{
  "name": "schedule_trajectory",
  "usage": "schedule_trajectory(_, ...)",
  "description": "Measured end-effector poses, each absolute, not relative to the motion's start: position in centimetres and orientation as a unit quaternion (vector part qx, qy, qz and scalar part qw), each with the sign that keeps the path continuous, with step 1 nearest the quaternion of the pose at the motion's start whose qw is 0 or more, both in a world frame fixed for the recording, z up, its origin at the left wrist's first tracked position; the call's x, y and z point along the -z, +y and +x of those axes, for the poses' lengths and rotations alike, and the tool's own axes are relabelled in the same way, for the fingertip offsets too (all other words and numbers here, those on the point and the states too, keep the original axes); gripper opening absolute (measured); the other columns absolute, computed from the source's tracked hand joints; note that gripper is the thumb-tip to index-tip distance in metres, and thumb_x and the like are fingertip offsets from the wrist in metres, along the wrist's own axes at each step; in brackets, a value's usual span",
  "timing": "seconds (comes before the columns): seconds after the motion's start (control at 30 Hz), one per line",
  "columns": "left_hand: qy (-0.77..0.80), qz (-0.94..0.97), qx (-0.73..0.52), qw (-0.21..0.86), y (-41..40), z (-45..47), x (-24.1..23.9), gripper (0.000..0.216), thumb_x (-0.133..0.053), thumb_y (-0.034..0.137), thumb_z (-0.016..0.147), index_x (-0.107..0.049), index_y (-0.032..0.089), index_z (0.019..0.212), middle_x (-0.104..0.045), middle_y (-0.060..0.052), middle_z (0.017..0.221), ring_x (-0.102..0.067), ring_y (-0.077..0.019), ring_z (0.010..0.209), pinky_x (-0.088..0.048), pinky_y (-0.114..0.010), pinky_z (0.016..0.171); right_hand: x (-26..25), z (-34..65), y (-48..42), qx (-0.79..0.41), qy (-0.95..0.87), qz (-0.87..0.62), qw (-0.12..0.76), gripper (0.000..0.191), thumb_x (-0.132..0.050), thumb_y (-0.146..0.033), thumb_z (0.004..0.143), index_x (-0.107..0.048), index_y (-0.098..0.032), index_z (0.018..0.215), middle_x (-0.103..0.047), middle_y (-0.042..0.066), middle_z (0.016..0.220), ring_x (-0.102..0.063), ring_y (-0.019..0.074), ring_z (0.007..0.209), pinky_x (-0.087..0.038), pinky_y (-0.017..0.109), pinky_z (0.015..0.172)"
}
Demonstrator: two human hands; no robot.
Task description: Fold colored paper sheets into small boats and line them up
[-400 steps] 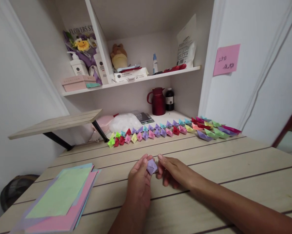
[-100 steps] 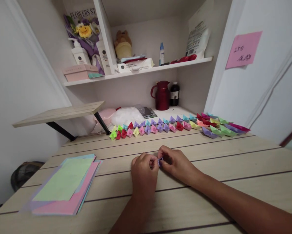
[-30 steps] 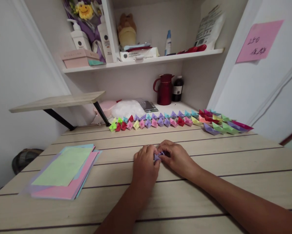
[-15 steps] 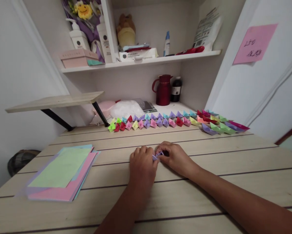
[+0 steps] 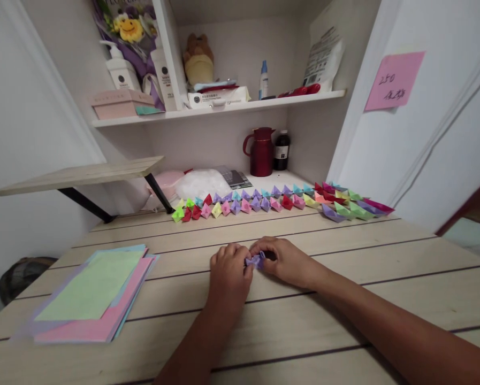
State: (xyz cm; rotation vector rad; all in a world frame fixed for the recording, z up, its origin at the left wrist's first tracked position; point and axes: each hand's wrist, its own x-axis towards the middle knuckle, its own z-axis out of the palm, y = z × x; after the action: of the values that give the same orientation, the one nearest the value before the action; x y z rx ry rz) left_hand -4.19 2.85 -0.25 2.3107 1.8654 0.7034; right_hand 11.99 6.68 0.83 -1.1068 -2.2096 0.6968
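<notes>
- surface: pale wood table [image 5: 344,278] of long planks with dark seams running left to right; it fills the lower view.
- left hand [image 5: 228,274]: resting low on the table near its middle, fingers curled, tips pinching the left end of a small purple fold [image 5: 256,260].
- right hand [image 5: 286,260]: just beside the left, fingers bent over, pinching the right end of the same fold; both hands close on it.
- purple fold: held between the two hands, at or just above the table top; contact with the wood cannot be told. mostly hidden by fingers, shape unclear.
- paper stack [image 5: 89,294]: flat on the table's left side, well apart from the hands; green sheet on top, pink, purple and blue edges showing under it.
- boat row [image 5: 248,204]: many small folded paper pieces in mixed colours lined along the far edge of the table; larger ones bunch at the right end [image 5: 350,208].
- raised board [image 5: 79,174]: a wood panel on a black bracket, standing above the table's far left corner.
- alcove behind: white shelf [image 5: 219,107] carrying bottles, a pink box, a plush toy and a pouch; below it a red jug [image 5: 259,152] beside a dark bottle [image 5: 282,150].
- right wall: white, with a pink note [image 5: 393,80] stuck on it, handwriting not legible.
- left wall: plain white; a dark round object [image 5: 21,272] sits on the floor beyond the table's edge.
</notes>
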Motion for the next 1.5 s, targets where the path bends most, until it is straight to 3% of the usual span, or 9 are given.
schedule_trajectory(0.23, 0.608, 0.759, -0.230, 0.042, 2.8, -4.4, 0.2, 0.009, -0.054, 0.022, 0.084, -0.059, 0.025, 0.091, -0.063, -0.001, 0.104, -0.052, -0.0213, 0.100, -0.034, -0.035, 0.082, -1.0, 12.2, 6.6, -0.284, -0.820, -0.409, 0.283, 0.038, -0.053, -0.010, 0.068, -0.072, -0.020, 0.100, -0.072, 0.004, 0.094, -0.063, 0.0186, 0.080, -0.047, 0.027, 0.073)
schedule_trajectory(0.4, 0.611, 0.759, -0.219, 0.044, 2.8, -4.3, -0.1, 0.008, -0.053, 0.022, 0.085, -0.059, 0.025, 0.091, -0.063, -0.002, 0.105, -0.052, -0.0211, 0.100, -0.034, -0.034, 0.082, -0.8, 12.2, 6.6, -0.275, -0.820, -0.411, 0.288, 0.039, -0.049, -0.006, 0.069, -0.072, -0.021, 0.097, -0.072, 0.004, 0.100, -0.064, 0.0198, 0.091, -0.046, 0.029, 0.084)
schedule_trajectory(0.57, 0.610, 0.759, -0.223, 0.051, 2.7, -4.2, 0.0, 0.008, -0.055, 0.021, 0.084, -0.059, 0.025, 0.090, -0.063, -0.002, 0.105, -0.052, -0.0217, 0.100, -0.035, -0.034, 0.082, -0.4, 11.9, 6.6, -0.221, -0.834, -0.415, 0.288, 0.034, -0.049, -0.005, 0.071, -0.071, -0.021, 0.091, -0.072, 0.004, 0.093, -0.063, 0.0201, 0.088, -0.045, 0.030, 0.084)
schedule_trajectory(0.77, 0.598, 0.765, -0.232, 0.047, 2.7, -4.1, 0.2, 0.007, -0.058, 0.021, 0.084, -0.059, 0.025, 0.090, -0.062, -0.001, 0.105, -0.052, -0.0209, 0.099, -0.034, -0.034, 0.082, -0.1, 11.8, 6.7, -0.166, -0.845, -0.431, 0.269, 0.027, -0.052, -0.005, 0.070, -0.068, -0.022, 0.084, -0.071, 0.002, 0.085, -0.061, 0.0194, 0.084, -0.043, 0.028, 0.076)
schedule_trajectory(1.07, 0.585, 0.776, -0.230, 0.059, 2.4, -3.8, -0.1, 0.009, -0.055, 0.018, 0.085, -0.059, 0.025, 0.090, -0.061, -0.001, 0.107, -0.052, -0.0205, 0.101, -0.034, -0.035, 0.085, -1.5, 12.4, 6.3, -0.036, -0.876, -0.452, 0.163, 0.023, -0.054, -0.011, 0.078, -0.069, -0.027, 0.086, -0.071, 0.002, 0.091, -0.061, 0.0213, 0.086, -0.036, 0.028, 0.064)
schedule_trajectory(1.27, 0.586, 0.775, -0.224, 0.080, 2.4, -3.9, -0.4, 0.010, -0.057, 0.020, 0.085, -0.057, 0.025, 0.093, -0.061, -0.002, 0.109, -0.052, -0.0209, 0.103, -0.035, -0.034, 0.087, -1.1, 12.5, 6.7, -0.081, -0.853, -0.473, 0.206, 0.022, -0.057, -0.011, 0.077, -0.070, -0.027, 0.086, -0.071, 0.001, 0.091, -0.060, 0.0204, 0.088, -0.038, 0.027, 0.069)
schedule_trajectory(1.5, 0.571, 0.768, -0.278, 0.084, 2.6, -4.2, -0.4, 0.009, -0.056, 0.015, 0.084, -0.055, 0.023, 0.084, -0.063, 0.000, 0.097, -0.055, -0.0183, 0.095, -0.036, -0.033, 0.086, -1.1, 12.3, 6.6, -0.109, -0.845, -0.461, 0.247, 0.015, -0.059, -0.013, 0.078, -0.066, -0.024, 0.085, -0.068, 0.001, 0.089, -0.059, 0.0188, 0.087, -0.038, 0.026, 0.072)
